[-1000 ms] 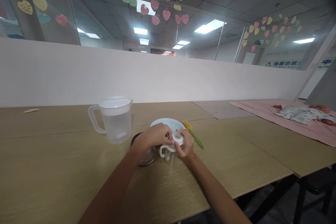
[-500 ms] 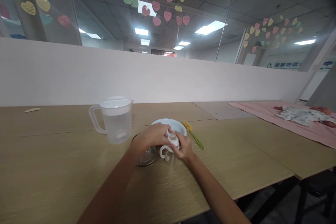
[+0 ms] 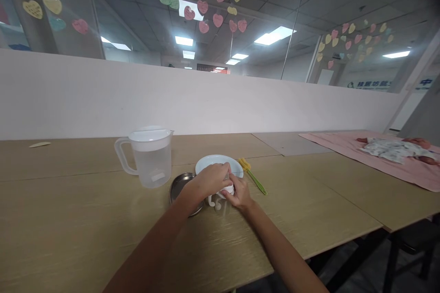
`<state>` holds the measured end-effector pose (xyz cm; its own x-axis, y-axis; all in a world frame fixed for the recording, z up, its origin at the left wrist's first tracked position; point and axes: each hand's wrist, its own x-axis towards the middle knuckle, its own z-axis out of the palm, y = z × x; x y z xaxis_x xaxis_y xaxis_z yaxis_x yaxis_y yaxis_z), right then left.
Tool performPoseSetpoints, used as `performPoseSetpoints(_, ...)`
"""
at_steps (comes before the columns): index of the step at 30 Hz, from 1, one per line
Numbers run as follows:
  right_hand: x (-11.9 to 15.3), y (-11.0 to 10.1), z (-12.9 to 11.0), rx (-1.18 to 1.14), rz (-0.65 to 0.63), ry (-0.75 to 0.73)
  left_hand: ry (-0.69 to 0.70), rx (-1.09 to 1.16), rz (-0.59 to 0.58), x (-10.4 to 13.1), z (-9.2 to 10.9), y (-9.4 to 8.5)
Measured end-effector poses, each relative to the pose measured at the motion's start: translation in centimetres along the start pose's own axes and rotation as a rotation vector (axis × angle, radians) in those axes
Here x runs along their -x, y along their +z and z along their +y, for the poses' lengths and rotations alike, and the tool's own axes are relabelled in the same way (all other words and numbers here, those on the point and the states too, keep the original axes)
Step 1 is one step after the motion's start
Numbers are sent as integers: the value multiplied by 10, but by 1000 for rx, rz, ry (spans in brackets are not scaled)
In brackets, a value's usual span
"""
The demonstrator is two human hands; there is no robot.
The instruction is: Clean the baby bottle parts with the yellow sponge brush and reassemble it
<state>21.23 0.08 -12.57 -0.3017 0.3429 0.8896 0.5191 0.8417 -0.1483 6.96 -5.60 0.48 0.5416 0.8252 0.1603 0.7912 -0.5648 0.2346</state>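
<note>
A clear baby bottle (image 3: 225,207) with a white collar and white curved handles is between my hands, just in front of a white bowl (image 3: 220,159). My left hand (image 3: 210,182) reaches over its top, fingers closed around the teat and collar, which it mostly hides. From the right, my right hand (image 3: 241,193) grips the collar with thumb and fingers. Partly under my left wrist lies a round metal dish (image 3: 178,187). A bottle brush (image 3: 256,178) with a yellow head and green handle rests right of the bowl.
A lidded clear pitcher (image 3: 152,160) stands at the left on the wooden table (image 3: 85,219). Far right, a doll in patterned cloth (image 3: 390,150) lies on a pink cloth (image 3: 347,149). A white partition (image 3: 206,105) runs behind; a dark stool (image 3: 412,242) is lower right.
My left hand has moved right and over the bottle's top, covering the teat that showed before. More of the metal dish is now uncovered. My right hand keeps its grip.
</note>
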Motion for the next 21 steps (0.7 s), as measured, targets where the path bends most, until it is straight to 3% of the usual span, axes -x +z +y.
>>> performPoseSetpoints(10, 2, 2, 3, -21, -26, 44, 108, 242, -92, 4, -14, -12)
performPoseSetpoints(21, 1, 5, 4, -42, 22, 54, 180, 363, -154, -1, -25, -9)
